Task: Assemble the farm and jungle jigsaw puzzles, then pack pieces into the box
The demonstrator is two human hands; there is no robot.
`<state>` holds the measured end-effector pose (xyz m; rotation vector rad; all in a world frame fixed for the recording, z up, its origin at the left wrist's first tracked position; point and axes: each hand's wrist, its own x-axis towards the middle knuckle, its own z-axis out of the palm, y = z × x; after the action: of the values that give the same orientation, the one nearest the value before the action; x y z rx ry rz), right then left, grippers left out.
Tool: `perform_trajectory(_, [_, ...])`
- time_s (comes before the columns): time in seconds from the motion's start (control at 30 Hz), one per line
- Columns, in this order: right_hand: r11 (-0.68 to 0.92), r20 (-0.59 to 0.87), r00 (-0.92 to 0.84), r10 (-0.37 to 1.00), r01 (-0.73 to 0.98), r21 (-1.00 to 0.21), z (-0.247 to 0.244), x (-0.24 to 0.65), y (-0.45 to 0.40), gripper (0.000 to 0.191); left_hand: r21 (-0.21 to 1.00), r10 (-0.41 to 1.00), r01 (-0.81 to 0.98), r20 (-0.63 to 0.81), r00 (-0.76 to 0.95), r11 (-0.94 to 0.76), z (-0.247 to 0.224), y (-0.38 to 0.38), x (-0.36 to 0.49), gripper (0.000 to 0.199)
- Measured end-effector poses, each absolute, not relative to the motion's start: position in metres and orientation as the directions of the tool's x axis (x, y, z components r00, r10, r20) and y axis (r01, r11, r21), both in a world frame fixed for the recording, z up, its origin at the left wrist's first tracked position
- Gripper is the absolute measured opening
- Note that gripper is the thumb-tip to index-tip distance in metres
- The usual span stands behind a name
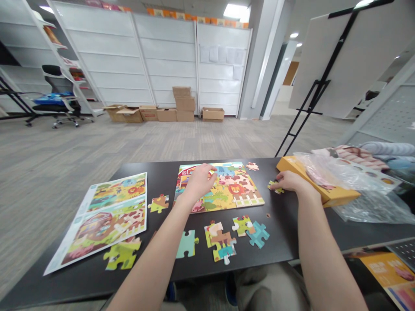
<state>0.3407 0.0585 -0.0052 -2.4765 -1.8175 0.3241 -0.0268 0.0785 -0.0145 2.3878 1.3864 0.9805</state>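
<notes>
1 pc (275, 187) — touching R hand (292, 181)

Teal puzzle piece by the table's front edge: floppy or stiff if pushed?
The teal puzzle piece looks like thick card, so probably stiff and light. Flat on the smooth dark table, it would likely slide rather than roll or tip.

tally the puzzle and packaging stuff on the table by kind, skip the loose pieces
part-built farm jigsaw: 1
printed picture sheet: 1
yellow box: 1
clear plastic bag: 1
total: 4
</notes>
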Motion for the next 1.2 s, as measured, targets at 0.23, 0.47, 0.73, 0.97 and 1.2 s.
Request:
perform_trajectory(0.23, [-0.264,-0.178,0.23,0.957,0.944,-0.197,-0.006,0.341,0.058,0.03,0.497,0.841,0.701,0.458,0.288,-0.511,-0.004,0.078,-0.031,0.019])
perform_trajectory(0.47, [-0.274,-0.096,0.259,0.961,0.86,-0.431,-0.003,0.343,0.056,0.024,0.499,0.829,0.687,0.478,0.291,-0.528,-0.004,0.078,-0.031,0.018])
perform_trajectory(0.73, [-0.041,0.029,0.092,0.995,0.677,-0.735,0.013,0.323,0.05,0.024,0.43,0.849,0.748,0.4,0.344,-0.506,-0.003,0.076,-0.034,0.023])
perform_trajectory(0.97, [0.131,0.171,0.038,0.985,0.488,-0.863,0.011,0.286,0.059,0.05,0.219,0.851,0.825,0.212,0.481,-0.521,-0.004,0.072,-0.035,0.026])
perform_trajectory(1.2, [0.224,0.167,-0.159,0.973,0.467,-0.856,0.017,0.229,0.116,0.038,0.18,0.845,0.826,0.146,0.515,-0.534,-0.001,0.065,-0.033,0.03])
